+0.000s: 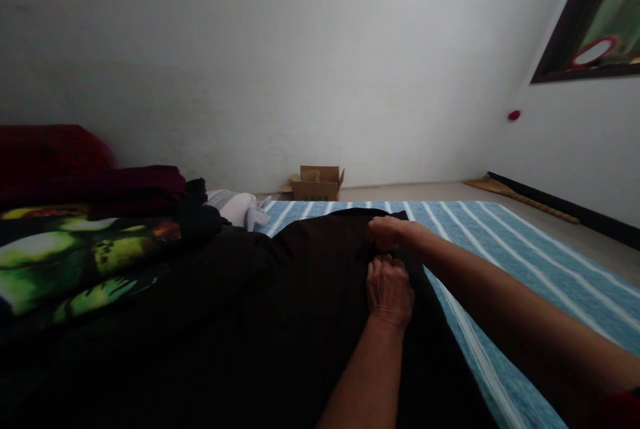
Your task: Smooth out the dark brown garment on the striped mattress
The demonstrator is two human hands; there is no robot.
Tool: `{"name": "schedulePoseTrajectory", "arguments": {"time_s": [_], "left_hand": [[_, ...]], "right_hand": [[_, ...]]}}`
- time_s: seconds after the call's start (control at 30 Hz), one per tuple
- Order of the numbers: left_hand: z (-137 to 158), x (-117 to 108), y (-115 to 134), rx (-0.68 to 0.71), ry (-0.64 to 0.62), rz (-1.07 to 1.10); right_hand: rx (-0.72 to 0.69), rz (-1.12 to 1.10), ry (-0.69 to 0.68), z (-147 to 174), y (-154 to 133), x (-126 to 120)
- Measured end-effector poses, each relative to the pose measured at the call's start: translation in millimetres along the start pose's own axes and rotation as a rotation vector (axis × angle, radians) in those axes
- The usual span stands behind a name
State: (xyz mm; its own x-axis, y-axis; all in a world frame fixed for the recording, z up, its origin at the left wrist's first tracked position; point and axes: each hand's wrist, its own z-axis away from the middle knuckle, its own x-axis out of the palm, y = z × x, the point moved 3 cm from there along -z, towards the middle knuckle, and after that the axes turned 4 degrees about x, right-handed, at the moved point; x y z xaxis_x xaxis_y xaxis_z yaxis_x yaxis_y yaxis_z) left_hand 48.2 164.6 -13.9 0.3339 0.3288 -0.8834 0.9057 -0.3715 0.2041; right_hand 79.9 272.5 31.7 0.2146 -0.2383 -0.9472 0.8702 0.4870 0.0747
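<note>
My fingers were curled down into the black cloth point(310, 295), and I could not see the tips of either hand, so I judged the grip from the knuckles alone. The left hand point(389, 292) lay back-up on the cloth with its fingers bunched narrow, as if pinching a fold beneath them. The right hand point(385, 232) sat just beyond it, touching or nearly touching, also closed tight on the cloth near its far edge. Whether both held the same fold I could not tell; the cloth was too dark to show creases.

The cloth spread from the fingers back toward me and off to my left, its long run lying from near to far across the bed point(525, 262). Its far edge ended just past the right hand, so that hand was the nearer one to that edge, while the left hand was the nearer one to the main body of the cloth.

Under it lay a blue sheet with white stripes, bare along the bed's right side. At the bed's left edge sat a pile of folded clothes point(95, 229), with something white point(240, 207) beside it. Past the bed's far edge a cardboard box point(319, 182) stood on the floor against the wall.
</note>
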Motion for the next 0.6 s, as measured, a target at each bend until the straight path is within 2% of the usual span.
{"name": "schedulePoseTrajectory", "arguments": {"time_s": [0.37, 0.6], "left_hand": [[0.3, 2.5, -0.2, 0.007, 0.039, 0.03], [-0.1, 2.5, -1.2, -0.008, 0.018, 0.052]], "right_hand": [[-0.171, 0.222, 0.124, 1.0, 3.9, -4.9], [-0.19, 0.213, 0.193, -3.9, 12.0, -0.2]]}}
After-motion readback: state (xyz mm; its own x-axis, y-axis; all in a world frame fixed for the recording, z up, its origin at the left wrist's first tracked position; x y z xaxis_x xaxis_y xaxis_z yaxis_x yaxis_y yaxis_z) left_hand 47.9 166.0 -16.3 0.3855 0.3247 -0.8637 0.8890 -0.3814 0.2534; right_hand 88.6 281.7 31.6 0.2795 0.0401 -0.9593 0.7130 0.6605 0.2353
